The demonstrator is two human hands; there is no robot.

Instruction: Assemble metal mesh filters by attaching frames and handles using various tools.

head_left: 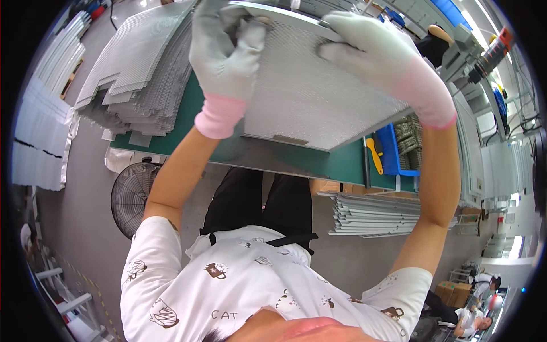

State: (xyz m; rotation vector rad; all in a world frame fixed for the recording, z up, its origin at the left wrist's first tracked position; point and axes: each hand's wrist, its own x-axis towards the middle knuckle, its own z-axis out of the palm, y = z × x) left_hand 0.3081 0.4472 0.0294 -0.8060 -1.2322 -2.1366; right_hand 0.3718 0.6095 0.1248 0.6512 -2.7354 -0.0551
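A silvery mesh panel with a pale metal frame point(319, 91) stands tilted on the green worktable point(188, 122), its lower edge near the table's front. My left hand point(228, 54), in a white glove with a pink cuff, is closed at the panel's upper left corner, the thumb on the frame. On the far upper edge, my right hand point(370, 48), gloved likewise, has its fingers wrapped over the frame. Part of the panel's right side is hidden by that hand. A small brownish strip point(290, 139) shows at its lower edge.
Stacked mesh sheets point(142, 68) fill the table's left. Right of the panel are a yellow-handled tool point(374, 155) and a blue bin point(389, 151) of small grey pieces. A power driver point(490, 57) hangs at upper right. A black fan point(134, 196) stands below left.
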